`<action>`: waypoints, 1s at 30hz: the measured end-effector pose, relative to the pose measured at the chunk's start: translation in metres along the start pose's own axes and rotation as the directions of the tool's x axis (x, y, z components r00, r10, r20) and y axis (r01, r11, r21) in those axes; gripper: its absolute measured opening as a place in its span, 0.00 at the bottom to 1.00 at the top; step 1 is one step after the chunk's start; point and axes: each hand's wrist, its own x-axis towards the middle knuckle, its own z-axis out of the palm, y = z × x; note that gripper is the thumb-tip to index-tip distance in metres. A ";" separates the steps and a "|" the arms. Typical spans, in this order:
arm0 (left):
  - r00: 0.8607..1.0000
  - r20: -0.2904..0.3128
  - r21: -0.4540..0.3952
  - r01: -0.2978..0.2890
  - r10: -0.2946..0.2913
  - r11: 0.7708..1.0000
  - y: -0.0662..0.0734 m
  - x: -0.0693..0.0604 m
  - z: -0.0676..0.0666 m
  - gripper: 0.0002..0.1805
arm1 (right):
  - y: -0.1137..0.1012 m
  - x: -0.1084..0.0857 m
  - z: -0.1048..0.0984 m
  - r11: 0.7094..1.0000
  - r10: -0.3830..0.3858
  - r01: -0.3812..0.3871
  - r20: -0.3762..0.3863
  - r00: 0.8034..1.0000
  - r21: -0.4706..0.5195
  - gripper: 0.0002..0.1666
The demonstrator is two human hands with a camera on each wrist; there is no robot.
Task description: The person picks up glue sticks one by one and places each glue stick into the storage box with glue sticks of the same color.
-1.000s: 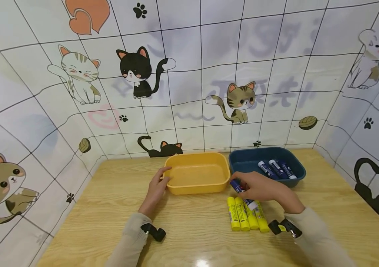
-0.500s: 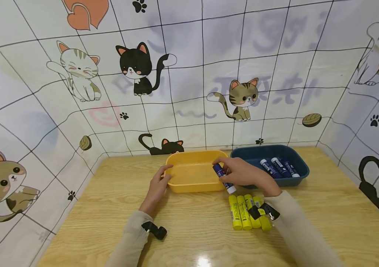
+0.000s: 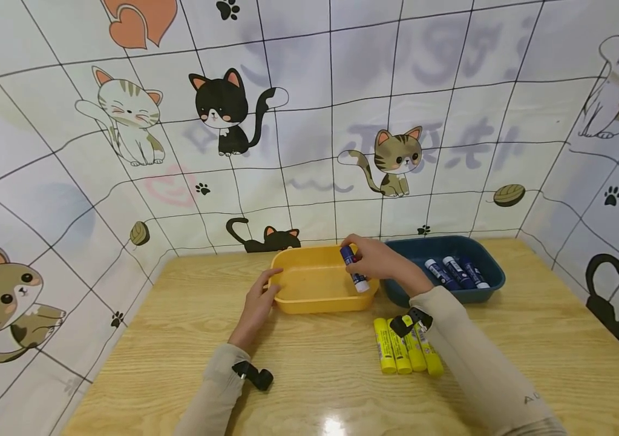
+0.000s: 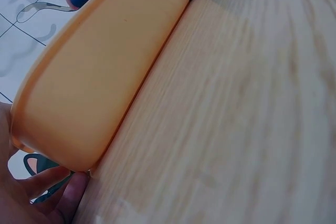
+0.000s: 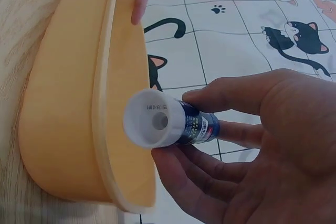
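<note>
My right hand [image 3: 380, 261] holds a dark blue glue stick [image 3: 354, 268] over the right part of the yellow tray [image 3: 314, 306]; its white end points toward me. In the right wrist view the thumb and fingers pinch the stick [image 5: 194, 124] beside the tray's rim [image 5: 102, 93]. At the tray's left end is my left hand [image 3: 256, 309], fingers on the rim and outer wall; the left wrist view shows them around the tray's corner [image 4: 68, 150]. No stick is visible lying inside the yellow tray.
A dark blue tray [image 3: 483, 295] stands to the right of the yellow one, holding several blue glue sticks [image 3: 457, 272]. Several yellow glue sticks [image 3: 400, 354] lie side by side on the wooden table [image 3: 309, 369], partly under the right wrist's camera. A cat-patterned sheet [image 3: 309, 121] rises behind.
My right hand has carried the blue glue stick left and away from me, from above the yellow sticks to over the yellow tray. The left hand has stayed at the tray's left end.
</note>
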 end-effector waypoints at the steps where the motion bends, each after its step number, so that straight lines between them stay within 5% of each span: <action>1: 1.000 -0.002 0.001 0.003 -0.003 1.000 0.001 0.000 0.000 0.23 | 0.002 0.000 -0.001 1.000 0.007 -0.007 -0.001 1.000 0.007 0.35; 12: 1.000 0.015 0.012 0.016 -0.016 1.000 0.040 -0.022 -0.005 0.23 | 0.020 -0.003 -0.024 0.997 0.064 -0.064 0.005 0.998 0.037 0.36; 21: 1.000 -0.010 0.000 0.009 -0.009 1.000 0.003 -0.003 0.000 0.23 | 0.057 -0.002 -0.046 0.991 0.134 -0.134 -0.012 0.991 -0.015 0.36; 30: 1.000 -0.014 0.007 -0.013 0.013 1.000 -0.002 -0.003 0.001 0.22 | 0.093 -0.011 -0.060 0.963 0.263 -0.255 0.100 0.959 -0.088 0.38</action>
